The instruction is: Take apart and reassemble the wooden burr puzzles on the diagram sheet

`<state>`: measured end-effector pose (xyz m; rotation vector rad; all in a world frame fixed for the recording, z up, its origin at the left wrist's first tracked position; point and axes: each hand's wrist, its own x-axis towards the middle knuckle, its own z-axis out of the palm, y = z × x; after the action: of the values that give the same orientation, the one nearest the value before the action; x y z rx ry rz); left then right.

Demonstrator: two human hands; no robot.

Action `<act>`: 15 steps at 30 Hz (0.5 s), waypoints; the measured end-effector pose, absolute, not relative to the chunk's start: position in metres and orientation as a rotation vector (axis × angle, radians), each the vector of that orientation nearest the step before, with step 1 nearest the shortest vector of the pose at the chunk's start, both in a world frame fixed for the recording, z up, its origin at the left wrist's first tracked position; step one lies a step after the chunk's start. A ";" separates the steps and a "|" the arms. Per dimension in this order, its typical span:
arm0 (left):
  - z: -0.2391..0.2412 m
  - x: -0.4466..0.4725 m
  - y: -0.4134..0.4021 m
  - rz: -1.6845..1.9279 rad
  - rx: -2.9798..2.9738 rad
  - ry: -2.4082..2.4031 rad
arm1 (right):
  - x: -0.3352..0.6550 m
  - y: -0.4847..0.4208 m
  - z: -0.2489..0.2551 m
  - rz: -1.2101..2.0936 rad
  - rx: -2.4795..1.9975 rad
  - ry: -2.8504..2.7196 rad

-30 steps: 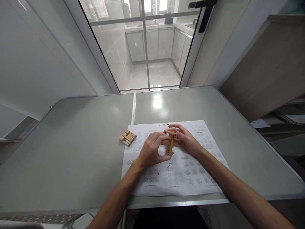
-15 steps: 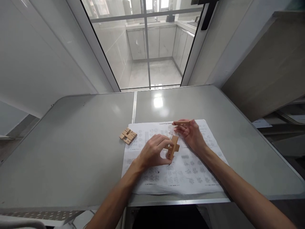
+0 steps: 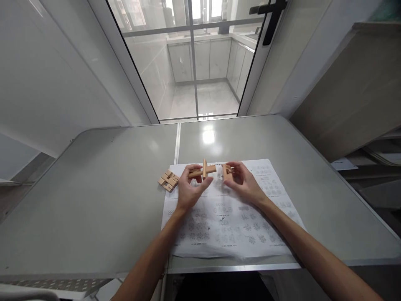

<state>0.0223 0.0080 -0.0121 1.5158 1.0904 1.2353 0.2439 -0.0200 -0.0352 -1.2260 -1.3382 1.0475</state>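
Fingers on the left hand (image 3: 189,192) hold crossed wood sticks (image 3: 204,169); fingers on the right hand (image 3: 248,185) pinch one wood block (image 3: 226,172), both over white paper (image 3: 233,209).

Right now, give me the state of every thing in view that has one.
Left hand: closed on crossed pieces.
Crossed wooden pieces: held up, one across another.
Right hand: closed on one piece.
Notched wooden piece: held, apart from the crossed ones.
Wooden block group: lying flat.
Printed sheet: spread open.
Glass door: unclear whether latched.
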 end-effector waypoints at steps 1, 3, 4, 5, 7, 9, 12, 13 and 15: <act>-0.012 0.021 0.010 1.214 1.433 1.082 | 0.243 -0.021 -0.034 1.012 -1.239 -1.466; -0.013 0.019 0.013 1.177 1.308 1.053 | 0.240 -0.023 -0.032 0.916 -1.227 -1.720; -0.014 0.018 0.014 1.163 1.268 1.039 | 0.239 -0.024 -0.031 0.866 -1.199 -1.816; -0.015 0.017 0.015 1.150 1.241 1.025 | 0.238 -0.024 -0.030 0.813 -1.169 -1.894; -0.017 0.016 0.017 1.134 1.219 1.001 | 0.236 -0.023 -0.030 0.714 -1.123 -1.999; -0.017 0.017 0.017 1.102 1.233 0.987 | 0.236 -0.023 -0.030 0.655 -1.107 -2.059; -0.015 0.020 0.015 1.031 1.268 0.996 | 0.236 -0.023 -0.031 0.628 -1.124 -2.090; -0.013 0.021 0.014 1.008 1.281 1.008 | 0.236 -0.023 -0.031 0.625 -1.127 -2.093; -0.011 0.023 0.013 0.973 1.307 1.038 | 0.236 -0.023 -0.032 0.620 -1.123 -2.091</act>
<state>0.0235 0.0127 -0.0113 1.3074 1.0384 0.9728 0.2363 -0.0227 -0.0316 -1.1233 -2.0906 0.6204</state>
